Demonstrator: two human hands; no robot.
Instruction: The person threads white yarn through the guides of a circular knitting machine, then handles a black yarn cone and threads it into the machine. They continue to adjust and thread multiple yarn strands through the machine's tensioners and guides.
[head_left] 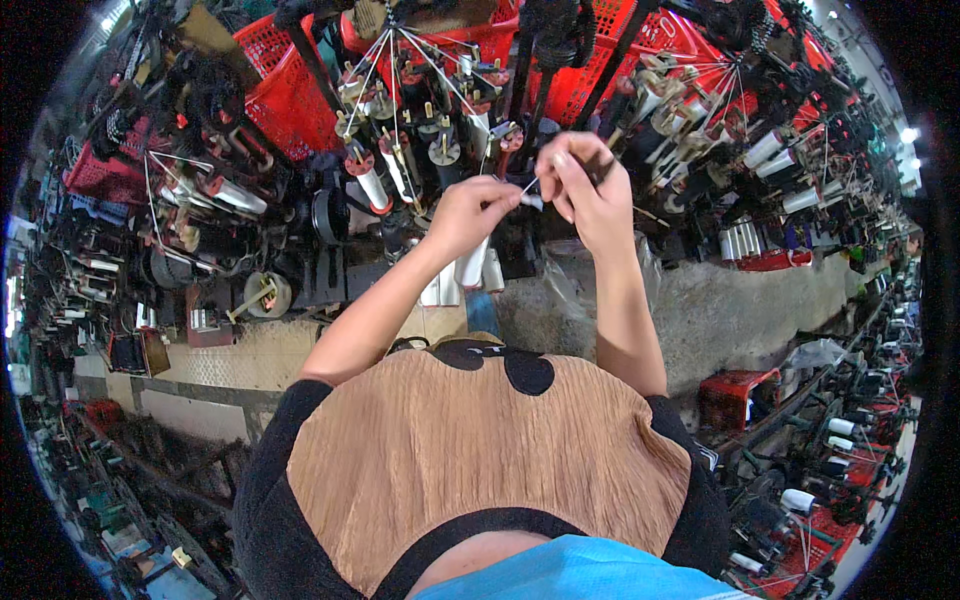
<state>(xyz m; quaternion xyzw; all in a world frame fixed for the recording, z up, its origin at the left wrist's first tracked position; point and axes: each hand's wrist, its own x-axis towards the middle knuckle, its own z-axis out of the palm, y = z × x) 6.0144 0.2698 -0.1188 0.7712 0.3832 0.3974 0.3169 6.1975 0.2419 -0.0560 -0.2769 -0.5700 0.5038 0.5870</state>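
In front of the machine, my left hand (472, 215) pinches a small white tuft of thread (532, 202) between thumb and fingertips. A short white strand runs from there up toward my right hand (588, 185). That hand is raised a little higher, fingers curled and closed at the strand's other end; the exact grip is partly hidden. Just beyond both hands stands a braiding machine with upright white bobbins (372, 190) on carriers, and white threads (390, 60) gathering to a point above them. Several white spools (470, 268) lie under my left wrist.
Red plastic baskets (290, 105) stand behind the machine. More bobbin carriers (690, 110) fill the right and left sides. A clear plastic bag (570, 285) hangs below my right hand. A red stool (738, 398) is on the concrete floor (720, 305), near another machine row.
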